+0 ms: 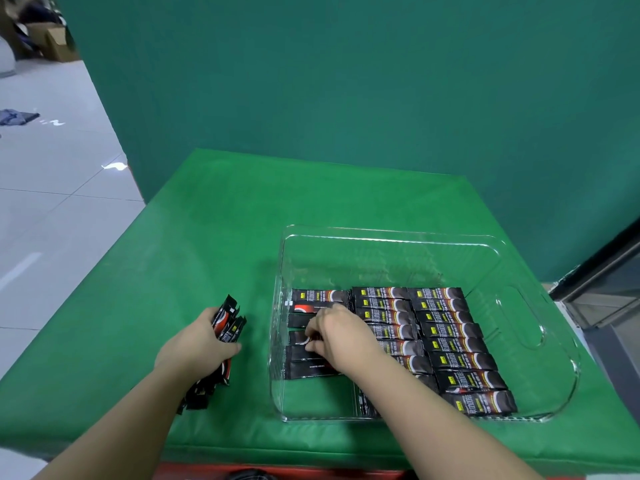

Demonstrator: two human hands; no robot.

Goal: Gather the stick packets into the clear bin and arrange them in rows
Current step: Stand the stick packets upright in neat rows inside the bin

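A clear bin (519,327) stands on the green table at the right. Inside it, dark stick packets (453,344) lie flat in three side-by-side rows; the right and middle rows are long, the left row (311,367) is shorter. My right hand (337,336) reaches into the bin over the left row, its fingertips pinched on a packet (302,337) lying there. My left hand (199,344) rests on the table left of the bin and grips a bundle of packets (228,320) that stick out above and below the fist.
The green cloth-covered table (214,237) ends at a front edge near my body and drops to a tiled floor (52,188) on the left. A green backdrop stands behind. A dark-framed cabinet (602,285) sits at the right edge.
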